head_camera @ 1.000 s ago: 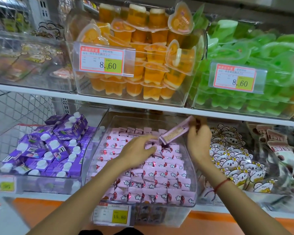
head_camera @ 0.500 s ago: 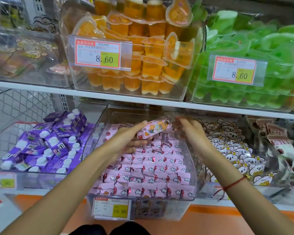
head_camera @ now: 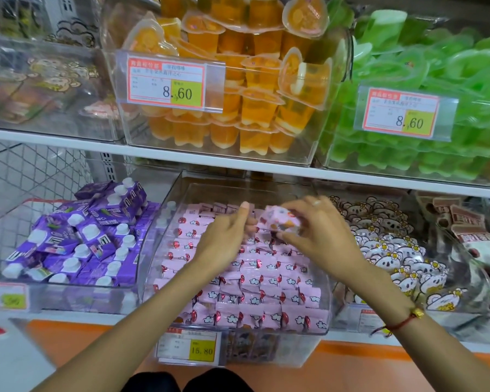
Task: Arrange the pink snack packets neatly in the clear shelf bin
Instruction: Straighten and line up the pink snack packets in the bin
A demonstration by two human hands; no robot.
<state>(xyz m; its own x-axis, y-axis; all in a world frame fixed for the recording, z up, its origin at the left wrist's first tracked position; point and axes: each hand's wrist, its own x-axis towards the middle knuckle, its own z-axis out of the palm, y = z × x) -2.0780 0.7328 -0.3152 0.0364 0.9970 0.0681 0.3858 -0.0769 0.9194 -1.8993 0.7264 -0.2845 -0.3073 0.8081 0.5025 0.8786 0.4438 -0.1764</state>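
Left hand (head_camera: 224,239) pinches one end of a pink packet (head_camera: 279,220), right hand (head_camera: 317,233) grips the other end, above the back of the clear bin (head_camera: 323,321). Packet likely light, soft, crinkly; best held by its ends. Pink wrapper, cloud print, rows (head_camera: 252,290) below.

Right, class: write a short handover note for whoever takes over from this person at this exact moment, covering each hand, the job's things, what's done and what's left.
Left hand: fingers curled at the left end of a loose pink plastic snack packet; exact contact is blurred.
Right hand: pinches the same packet from the right, above the back of the clear plastic shelf bin.
Done: the pink packets already in the bin lie in fairly tidy rows from the front wall back.
Left: set the held packet into a row near the back, then straighten any crooked ones.
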